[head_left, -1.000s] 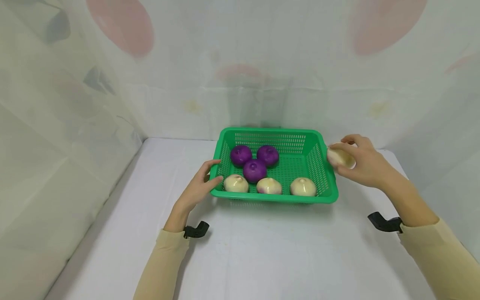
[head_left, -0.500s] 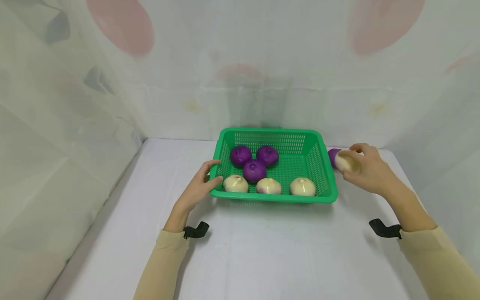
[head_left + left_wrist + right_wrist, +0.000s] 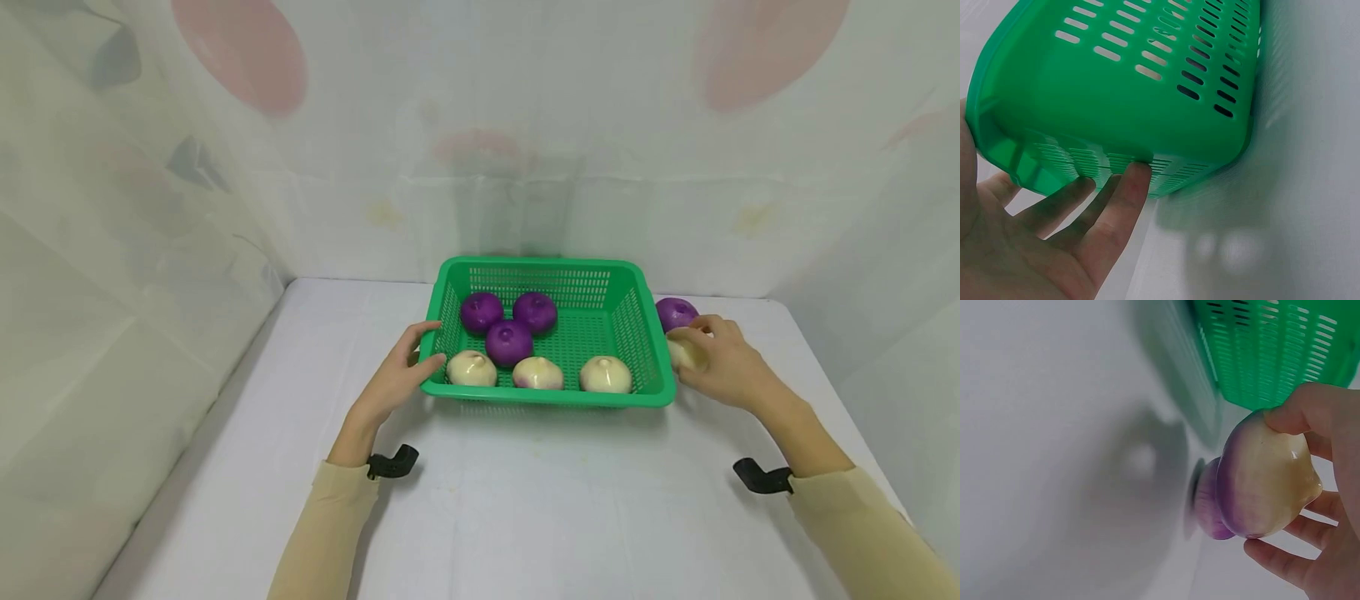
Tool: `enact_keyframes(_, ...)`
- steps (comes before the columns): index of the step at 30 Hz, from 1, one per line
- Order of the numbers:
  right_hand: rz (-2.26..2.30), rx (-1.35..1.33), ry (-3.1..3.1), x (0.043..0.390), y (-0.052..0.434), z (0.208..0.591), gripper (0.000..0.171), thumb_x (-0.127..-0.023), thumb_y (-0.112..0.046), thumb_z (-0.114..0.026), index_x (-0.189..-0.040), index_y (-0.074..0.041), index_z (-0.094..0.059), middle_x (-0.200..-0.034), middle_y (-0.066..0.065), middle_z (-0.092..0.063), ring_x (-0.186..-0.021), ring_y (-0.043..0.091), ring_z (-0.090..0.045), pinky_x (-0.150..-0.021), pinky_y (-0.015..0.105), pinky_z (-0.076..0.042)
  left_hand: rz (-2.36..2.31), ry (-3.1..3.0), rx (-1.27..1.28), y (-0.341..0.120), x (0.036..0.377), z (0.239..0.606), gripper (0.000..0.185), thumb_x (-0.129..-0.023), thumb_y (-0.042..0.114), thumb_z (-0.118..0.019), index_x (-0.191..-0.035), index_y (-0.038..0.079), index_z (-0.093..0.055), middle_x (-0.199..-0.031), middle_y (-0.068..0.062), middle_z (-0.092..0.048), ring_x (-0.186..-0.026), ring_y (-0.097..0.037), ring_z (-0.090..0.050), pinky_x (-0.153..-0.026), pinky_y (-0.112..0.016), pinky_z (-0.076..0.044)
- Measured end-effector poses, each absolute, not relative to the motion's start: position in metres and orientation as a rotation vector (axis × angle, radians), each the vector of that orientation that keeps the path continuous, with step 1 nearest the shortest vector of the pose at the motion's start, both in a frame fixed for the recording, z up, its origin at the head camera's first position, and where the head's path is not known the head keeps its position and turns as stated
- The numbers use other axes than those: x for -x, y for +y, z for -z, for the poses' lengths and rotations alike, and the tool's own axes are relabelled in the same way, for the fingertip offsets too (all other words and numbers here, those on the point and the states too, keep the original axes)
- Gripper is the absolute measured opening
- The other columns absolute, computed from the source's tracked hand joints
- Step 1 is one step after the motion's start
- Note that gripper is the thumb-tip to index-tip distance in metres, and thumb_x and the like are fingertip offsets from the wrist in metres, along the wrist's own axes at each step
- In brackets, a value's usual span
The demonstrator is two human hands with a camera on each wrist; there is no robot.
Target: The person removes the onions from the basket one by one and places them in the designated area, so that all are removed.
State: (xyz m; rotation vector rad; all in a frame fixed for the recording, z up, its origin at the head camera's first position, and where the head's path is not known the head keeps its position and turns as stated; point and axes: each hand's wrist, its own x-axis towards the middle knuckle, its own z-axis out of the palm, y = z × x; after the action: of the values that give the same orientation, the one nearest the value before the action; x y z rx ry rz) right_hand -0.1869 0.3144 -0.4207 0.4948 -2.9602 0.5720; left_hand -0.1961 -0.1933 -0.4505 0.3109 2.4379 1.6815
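Observation:
A green plastic basket [image 3: 547, 398] stands on the table, with several cream turnips [image 3: 606, 375] along its near side and purple onion-like vegetables [image 3: 510, 342] behind them. My left hand [image 3: 397, 371] holds the basket's left rim; in the left wrist view, fingertips [image 3: 1139, 172] touch the outer wall. Outside the basket's right end, my right hand [image 3: 727, 362] grips a cream-and-purple turnip [image 3: 1266, 475] between thumb and fingers, low over the table. Just behind it lies another purple vegetable [image 3: 677, 313], which the turnip partly covers in the right wrist view.
The table [image 3: 540, 517] has a white cover. Behind it hangs a pale printed cloth [image 3: 360, 167], and similar cloth stands at both sides. The basket's far side is close to the back cloth.
My right hand has carried the turnip from beside the basket's right rim, first to the right, then nearer me and lower, uncovering the purple vegetable. The left hand stays put.

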Motion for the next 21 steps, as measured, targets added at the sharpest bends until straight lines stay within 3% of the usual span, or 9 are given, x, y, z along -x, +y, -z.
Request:
enact_keyframes(12, -0.514, -0.499, -3.052, 0.192, 0.317, 0.434, 0.05, -0.091, -0.022, -0.072, -0.136, -0.006, -0.059, -0.13, 0.025, -0.043, -0.12, 0.047, -0.04, -0.081, 0.075, -0.045, -1.68, 2.432, -0.311, -0.184, 0.181, 0.424, 0.056, -0.104, 0.024, -0.059, -0.154, 0.021, -0.035, -0.162, -0.008, -0.029, -0.142, -0.045, -0.035, -0.11, -0.067, -0.029)
enact_keyframes(21, -0.47, -0.501, -3.089, 0.196, 0.317, 0.441, 0.052, -0.091, -0.024, -0.071, -0.136, -0.003, -0.057, -0.131, 0.027, -0.043, -0.123, 0.05, -0.039, -0.082, 0.076, -0.046, -1.687, 2.43, -0.308, -0.191, 0.194, 0.447, 0.055, -0.103, 0.027, -0.061, -0.153, 0.028, -0.037, -0.16, -0.006, -0.032, -0.14, -0.042, -0.039, -0.107, -0.065, -0.033)
